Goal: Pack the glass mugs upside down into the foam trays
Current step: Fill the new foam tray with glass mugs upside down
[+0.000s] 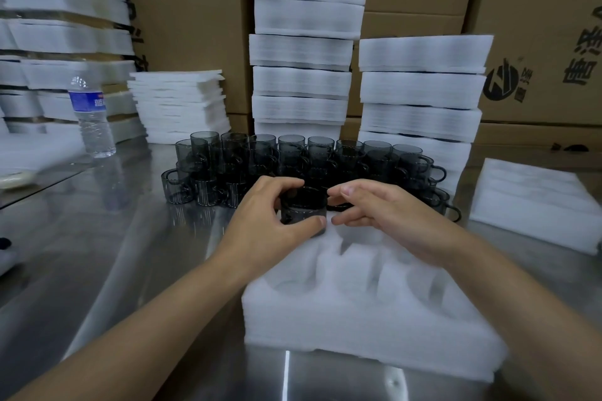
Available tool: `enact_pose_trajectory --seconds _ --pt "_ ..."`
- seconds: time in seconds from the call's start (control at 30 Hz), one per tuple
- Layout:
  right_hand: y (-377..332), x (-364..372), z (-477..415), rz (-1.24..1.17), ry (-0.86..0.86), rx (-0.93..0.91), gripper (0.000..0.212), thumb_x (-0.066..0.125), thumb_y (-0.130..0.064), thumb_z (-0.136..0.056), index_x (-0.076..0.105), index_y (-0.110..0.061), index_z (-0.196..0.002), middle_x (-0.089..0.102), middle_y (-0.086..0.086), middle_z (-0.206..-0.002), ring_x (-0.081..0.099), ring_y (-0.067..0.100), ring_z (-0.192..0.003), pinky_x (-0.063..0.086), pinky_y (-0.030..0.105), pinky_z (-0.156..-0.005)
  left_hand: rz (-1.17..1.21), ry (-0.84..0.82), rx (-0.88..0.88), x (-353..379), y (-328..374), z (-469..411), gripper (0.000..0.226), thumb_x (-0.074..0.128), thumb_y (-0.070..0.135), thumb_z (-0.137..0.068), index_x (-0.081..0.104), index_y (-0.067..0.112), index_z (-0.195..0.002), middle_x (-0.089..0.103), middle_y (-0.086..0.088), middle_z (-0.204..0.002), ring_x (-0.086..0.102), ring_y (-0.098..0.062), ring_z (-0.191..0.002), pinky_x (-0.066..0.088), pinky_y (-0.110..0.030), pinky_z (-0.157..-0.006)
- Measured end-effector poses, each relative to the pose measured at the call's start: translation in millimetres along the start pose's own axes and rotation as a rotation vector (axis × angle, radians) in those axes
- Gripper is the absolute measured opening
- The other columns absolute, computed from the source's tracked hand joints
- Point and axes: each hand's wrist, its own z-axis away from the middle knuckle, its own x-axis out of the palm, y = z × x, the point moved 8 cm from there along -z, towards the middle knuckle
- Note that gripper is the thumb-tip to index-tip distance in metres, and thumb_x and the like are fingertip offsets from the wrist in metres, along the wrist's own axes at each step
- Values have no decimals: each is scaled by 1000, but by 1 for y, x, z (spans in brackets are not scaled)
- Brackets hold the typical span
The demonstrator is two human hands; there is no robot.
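Forearms (156, 312) outstretched, left hand (264, 218) gripping mug (303, 210)

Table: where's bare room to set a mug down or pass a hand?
Widest bare steel table lies left of the foam tray, between water bottle and left forearm. A narrow strip right of the tray borders the flat foam sheets. Crowded: the mugs beyond the tray.
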Motion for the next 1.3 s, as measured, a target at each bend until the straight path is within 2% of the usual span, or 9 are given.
enact_pose_trajectory --seconds 0.13,0.3,0.57,0.77,0.87,1.0,1.07,1.2,1.3 --pt "0 0 0 -3 -2 -2 25 49 -40 -92 67 -28 -105 69 -8 -108 69 8 -93 51 21 -83 -54 -95 -81 7 -9 -1 56 77 47 -67 56 38 -118 50 21 -108 47 8 -99 36 -7 -73" --pt "-1 0 -1 -21 3 -11 30 53 -48 -84 68 -29 -103 70 -8 -107 69 8 -92 51 20 -81 -103 -133 -95 10 -12 -2 59 76 50 -67 57 33 -120 51 20 -110 46 -5 -110 40 -23 -91" --pt "-2 -2 0 -31 36 -31 21 51 -36 -92 69 -26 -99 71 -8 -101 70 11 -89 54 20 -78 -152 -153 -83 12 -12 -2 54 65 59 -65 57 36 -114 49 26 -104 42 -2 -108 36 -20 -86" --pt "-12 -56 9 -116 590 -138 24 51 -15 -95 67 -26 -82 70 -13 -77 62 -4 -70 52 18 -69 -165 -175 -76 13 -12 -2 30 66 54 -72 57 42 -98 48 25 -99 40 1 -103 33 -13 -75" --pt "-2 -75 17 7 762 -38 27 47 -12 -94 63 -31 -85 67 -14 -92 56 -7 -69 43 17 -67 -161 -191 -79 14 -12 -2 22 64 56 -71 54 46 -88 48 25 -100 38 1 -103 31 -11 -75" --pt "15 -65 9 326 586 219 35 45 -7 -88 59 -37 -97 60 -4 -118 53 18 -111 44 36 -93 -163 -181 -73 14 -11 -2 23 67 51 -74 57 43 -93 49 24 -102 38 -1 -105 32 -10 -77" --pt "23 -53 6 515 423 349 34 45 -12 -87 60 -40 -101 61 -1 -116 52 28 -115 41 41 -99 -167 -184 -71 14 -11 -2 22 67 52 -73 58 43 -91 49 24 -102 37 -1 -105 32 -11 -77" --pt "25 -45 4 637 288 371 23 44 -23 -93 63 -35 -98 63 -17 -84 63 10 -63 47 29 -79 -140 -185 -88 15 -14 -1 16 65 52 -72 65 37 -79 50 23 -99 37 1 -103 29 -10 -78" --pt "25 -43 4 635 270 333 26 44 -23 -95 63 -35 -107 67 -12 -102 55 3 -59 43 25 -68 -127 -168 -109 15 -17 -2 21 68 45 -77 68 27 -67 51 20 -95 37 5 -101 28 -9 -75"
